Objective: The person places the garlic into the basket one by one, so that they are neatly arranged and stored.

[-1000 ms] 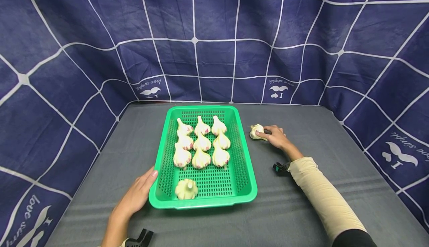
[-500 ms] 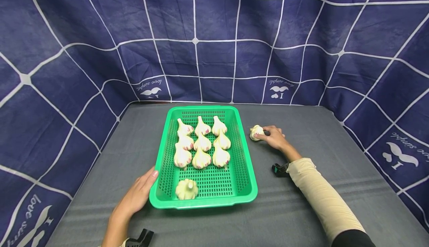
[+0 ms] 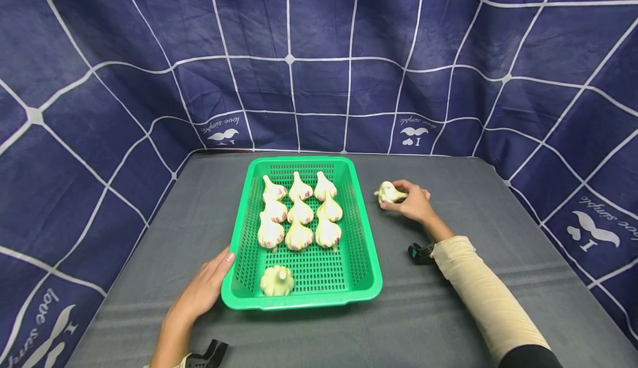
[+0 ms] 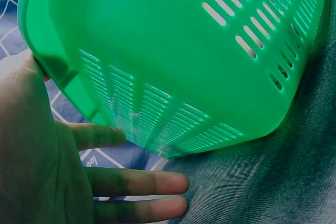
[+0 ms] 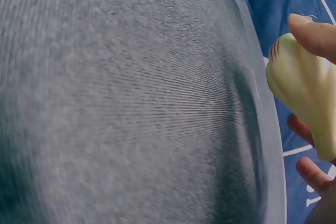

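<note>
My right hand (image 3: 416, 202) grips a garlic bulb (image 3: 389, 193) to the right of the green basket, the thumb on one side and fingers on the other. In the right wrist view the bulb (image 5: 302, 80) shows a pale body with a few red streaks and a stem pointing down. My left hand (image 3: 204, 287) rests at the basket's left rim. In the left wrist view its fingers (image 4: 142, 182) stretch out straight beside the basket wall; the thumb is mostly hidden behind the rim. The basket (image 3: 304, 303) holds three columns of garlic bulbs (image 3: 300, 213).
One paler bulb (image 3: 277, 281) stands stem up in the basket's near left corner. Grey cloth (image 3: 428, 312) covers the table. A dark blue curtain (image 3: 319, 80) with white lines encloses the back and sides. Each wrist wears a black camera mount (image 3: 421, 253).
My right hand has turned the garlic bulb, so its stem now points right toward the palm, and shifted it slightly away and to the right. The left hand and the basket keep their places.
</note>
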